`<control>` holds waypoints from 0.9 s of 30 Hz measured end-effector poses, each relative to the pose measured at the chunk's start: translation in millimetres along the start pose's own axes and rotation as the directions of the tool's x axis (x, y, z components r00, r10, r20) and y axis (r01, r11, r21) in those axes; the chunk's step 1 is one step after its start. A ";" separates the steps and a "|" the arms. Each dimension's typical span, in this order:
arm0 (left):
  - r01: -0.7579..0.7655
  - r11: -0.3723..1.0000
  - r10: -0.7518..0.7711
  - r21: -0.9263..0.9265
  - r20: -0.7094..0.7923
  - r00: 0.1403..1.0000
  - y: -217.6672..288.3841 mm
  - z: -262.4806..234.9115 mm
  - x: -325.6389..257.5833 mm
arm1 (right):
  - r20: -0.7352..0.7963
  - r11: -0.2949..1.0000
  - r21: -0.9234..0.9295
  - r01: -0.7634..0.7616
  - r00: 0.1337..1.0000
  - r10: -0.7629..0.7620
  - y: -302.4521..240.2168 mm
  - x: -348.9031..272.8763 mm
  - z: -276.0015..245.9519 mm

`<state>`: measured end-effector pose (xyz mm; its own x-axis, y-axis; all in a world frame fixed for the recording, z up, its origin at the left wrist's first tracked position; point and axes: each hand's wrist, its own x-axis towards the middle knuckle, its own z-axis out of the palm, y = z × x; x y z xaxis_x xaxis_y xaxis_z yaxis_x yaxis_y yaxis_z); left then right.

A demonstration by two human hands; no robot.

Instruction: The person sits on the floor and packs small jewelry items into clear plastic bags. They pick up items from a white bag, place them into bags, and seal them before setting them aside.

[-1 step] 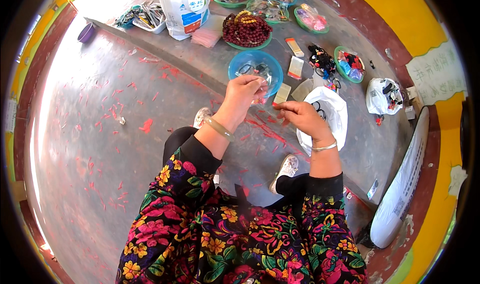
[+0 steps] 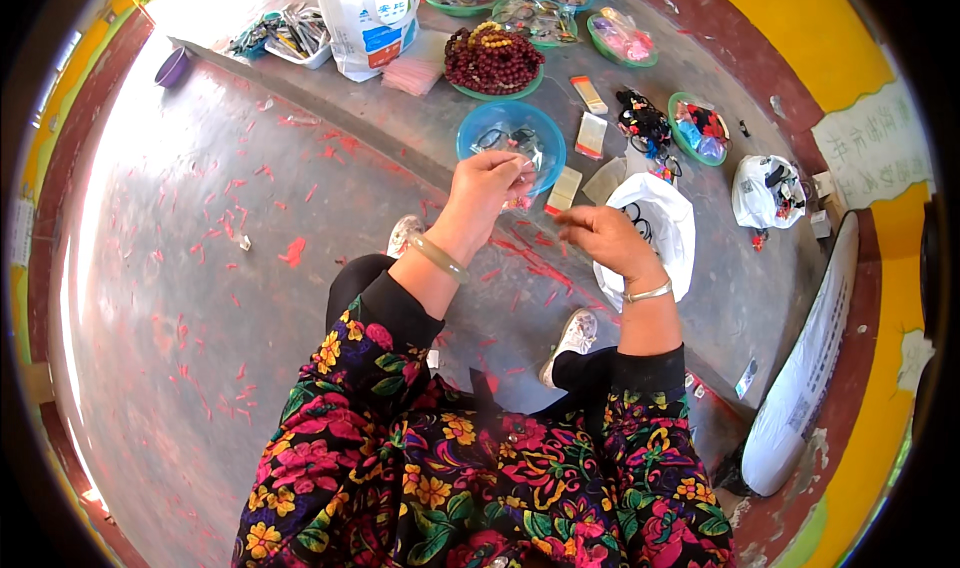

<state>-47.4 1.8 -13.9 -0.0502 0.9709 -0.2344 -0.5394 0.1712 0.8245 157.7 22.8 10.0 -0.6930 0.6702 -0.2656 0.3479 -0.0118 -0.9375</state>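
Observation:
My left hand (image 2: 487, 196) is closed in a pinch, held over the near edge of a blue plastic bowl (image 2: 548, 140). What it grips is too small to name; a small reddish bit shows under its fingers. Dark loops and clear plastic lie inside the bowl. To the right, apart from the left hand, my right hand (image 2: 612, 238) has its fingers bent together, and anything between them cannot be made out. Beside and partly behind it stands an open white bag (image 2: 680, 238) with black loops inside.
Dark red beads (image 2: 490, 68) fill a bowl behind the blue one. Several green bowls of packets, a white carrier bag (image 2: 365, 23), small boxes (image 2: 591, 135) and a tray of tools (image 2: 300, 43) stand farther off. Red scraps (image 2: 292, 252) litter the grey floor. A white sack (image 2: 805, 368) leans at right.
My right hand has shifted slightly to the right, away from the left hand. The left hand stays in the same place and pinch.

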 end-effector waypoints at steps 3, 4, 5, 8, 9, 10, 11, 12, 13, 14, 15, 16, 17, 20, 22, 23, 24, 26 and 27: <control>0.026 1.000 -0.027 -0.009 -0.049 0.998 2.9 1.2 -3.1 | 0.027 0.999 0.023 0.045 0.999 -0.046 -7.8 -2.3 -1.5; 0.021 1.000 -0.021 -0.005 -0.029 0.999 1.6 2.1 -2.1 | 0.039 0.995 0.082 0.058 0.997 -0.061 -11.9 -3.5 -2.1; 0.013 1.000 -0.013 0.000 -0.007 1.000 0.7 3.7 -1.6 | -0.014 0.999 0.025 0.033 0.999 -0.033 -3.7 -1.5 -4.1; 0.010 1.000 -0.009 0.019 -0.020 1.000 0.0 -0.2 -2.6 | -0.168 0.999 0.039 0.030 0.985 -0.023 14.2 8.0 -2.1; 0.008 1.000 -0.007 0.017 -0.032 0.999 -0.6 0.3 -1.8 | -0.219 0.986 0.143 0.083 0.974 -0.051 1.8 5.6 3.8; 0.019 1.000 -0.019 0.005 -0.003 1.000 -0.9 1.4 -0.8 | -0.271 0.960 0.242 0.141 0.960 -0.073 -5.6 4.8 6.5; 0.033 0.999 -0.033 -0.002 0.027 0.999 -1.0 2.3 -1.2 | -0.312 0.943 0.299 0.146 0.949 -0.048 -4.5 5.8 6.3; 0.048 0.999 -0.047 -0.009 0.056 0.997 -0.8 3.6 -1.8 | -0.350 0.923 0.354 0.153 0.936 -0.021 -1.5 7.5 6.1; 0.060 0.998 -0.058 -0.018 0.064 0.996 -0.6 5.4 -3.0 | -0.386 0.898 0.408 0.163 0.922 0.008 -0.3 8.8 5.6; 0.073 0.997 -0.071 -0.029 0.072 0.995 -1.0 7.1 -4.9 | -0.396 0.884 0.435 0.169 0.918 0.020 -1.3 9.8 6.4; 0.087 0.995 -0.084 -0.039 0.079 0.993 -1.4 8.4 -6.2 | -0.405 0.869 0.462 0.175 0.914 0.032 -2.7 11.3 7.9; 0.097 0.995 -0.094 -0.030 0.111 0.989 -1.8 8.7 -6.5 | -0.414 0.854 0.489 0.181 0.909 0.044 -3.5 12.1 8.3; 0.109 0.994 -0.105 -0.021 0.142 0.984 -2.6 8.6 -6.5 | -0.403 0.868 0.467 0.170 0.914 0.038 -1.3 12.3 7.0; 0.126 0.992 -0.120 -0.024 0.175 0.977 -2.0 12.2 -9.1 | -0.385 0.899 0.414 0.144 0.922 0.029 5.0 13.1 5.2; 0.127 0.991 -0.119 -0.032 0.182 0.976 -1.9 12.8 -9.9 | -0.395 0.909 0.395 0.134 0.918 0.036 2.9 13.5 8.8; 0.125 0.991 -0.116 -0.036 0.191 0.975 -2.1 12.9 -9.9 | -0.402 0.905 0.400 0.142 0.915 0.034 4.4 13.6 8.1; 0.124 0.992 -0.113 -0.040 0.200 0.973 -2.3 13.1 -10.0 | -0.409 0.902 0.405 0.150 0.912 0.031 7.2 14.0 7.0; 0.124 0.991 -0.112 -0.056 0.187 0.976 -1.2 16.2 -11.7 | -0.427 0.895 0.412 0.168 0.904 0.027 6.8 13.6 7.2; 0.125 0.990 -0.112 -0.063 0.179 0.977 -0.8 17.1 -12.2 | -0.439 0.893 0.414 0.178 0.898 0.025 3.1 12.8 8.9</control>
<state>-32.0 -7.3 -2.9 0.1619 0.9599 -0.2286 -0.5935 0.2799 0.7546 144.3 24.7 1.7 -0.3367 0.9273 -0.1632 -0.0744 -0.1990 -0.9772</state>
